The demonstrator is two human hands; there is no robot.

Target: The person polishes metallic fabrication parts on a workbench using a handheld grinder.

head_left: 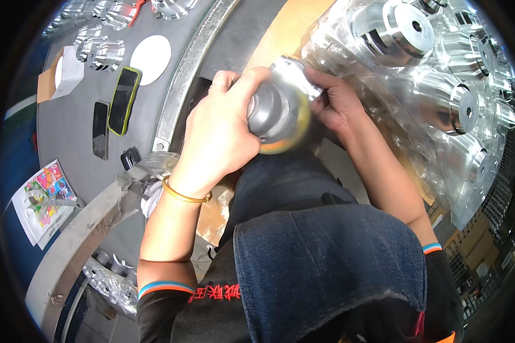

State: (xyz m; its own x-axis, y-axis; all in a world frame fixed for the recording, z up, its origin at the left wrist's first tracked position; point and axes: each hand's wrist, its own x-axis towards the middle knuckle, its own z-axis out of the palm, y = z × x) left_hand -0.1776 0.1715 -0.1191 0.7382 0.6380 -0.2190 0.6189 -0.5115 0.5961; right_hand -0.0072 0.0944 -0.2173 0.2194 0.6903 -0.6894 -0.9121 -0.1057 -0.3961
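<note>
Shiny metal part (296,74) at mid-scene, a little far of centre, gripped in the right hand (337,103): thumb on its side, other fingers partly hidden. Just left of and nearer than it, a grey rounded tool (266,108) with a blurred yellow edge; too blurred to tell whether touching. Left hand (220,128) wrapped around that tool, fingers curled over its body. To the right, more shiny metal pieces (392,34) in clear plastic (463,208). To the left, on a grey table (77,131), a white disc (150,60), a yellow-green-cased phone (124,102) and, beside it, a darker phone (100,130). Near, denim cloth (329,257).
</note>
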